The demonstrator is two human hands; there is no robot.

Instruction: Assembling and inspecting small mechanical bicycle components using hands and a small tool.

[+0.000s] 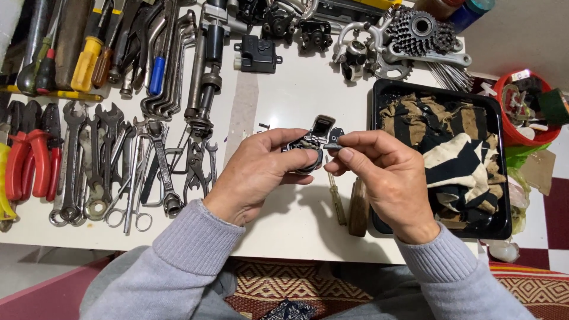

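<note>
Two hands, one small dark mechanism (312, 144) — left hand (258, 172) cradles it, right hand (379, 172) pinches a tiny part (333, 145); best kept steady over the white table (284, 95)

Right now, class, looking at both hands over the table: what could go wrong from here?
The small part pinched in the right hand might slip and vanish among the wrenches. The dark mechanism in the left hand may be greasy, like the rag in the black tray, weakening grip.

bare white table (284, 95) ahead of the hands, wrenches (106, 166) crowding left, black tray (379, 118) right, perhaps a screwdriver (336, 198) beneath
</note>
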